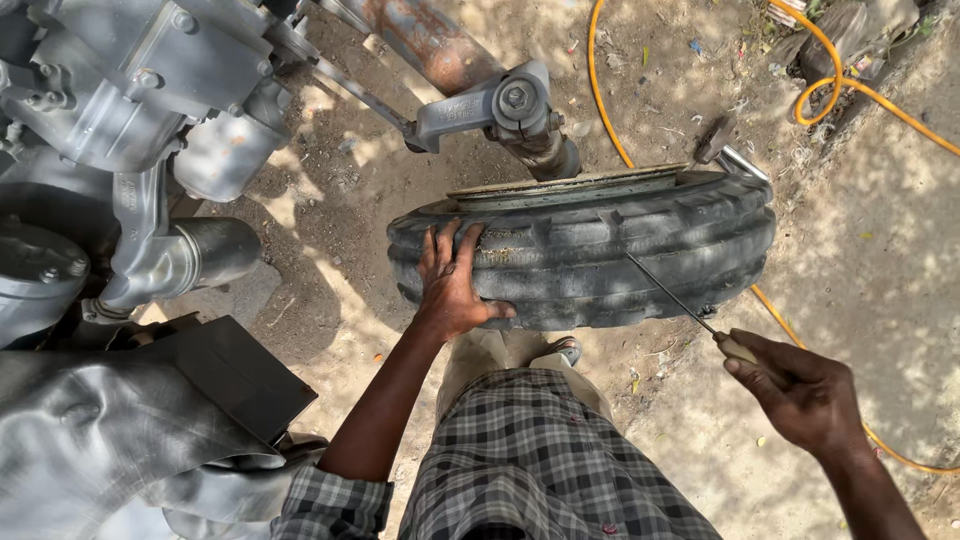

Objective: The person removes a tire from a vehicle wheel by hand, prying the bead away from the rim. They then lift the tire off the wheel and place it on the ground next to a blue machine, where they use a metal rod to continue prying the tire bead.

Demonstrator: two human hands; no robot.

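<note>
A black ribbed tyre (600, 250) on its metal rim (570, 187) stands upright on the dirt in front of me. My left hand (452, 285) lies flat on the tyre's left tread, fingers spread. My right hand (800, 390) grips the pale handle of a thin metal tool (670, 293), its shaft slanting up-left with the tip touching the tyre's tread near the middle. My legs in checked cloth (540, 460) are below, one foot by the tyre's base.
A grey tractor body and engine parts (120, 130) fill the left side, with a rusty axle and grey steering arm (490, 100) above the tyre. An orange hose (845, 85) loops across the dirt at right. A hammer (725, 145) lies behind the tyre.
</note>
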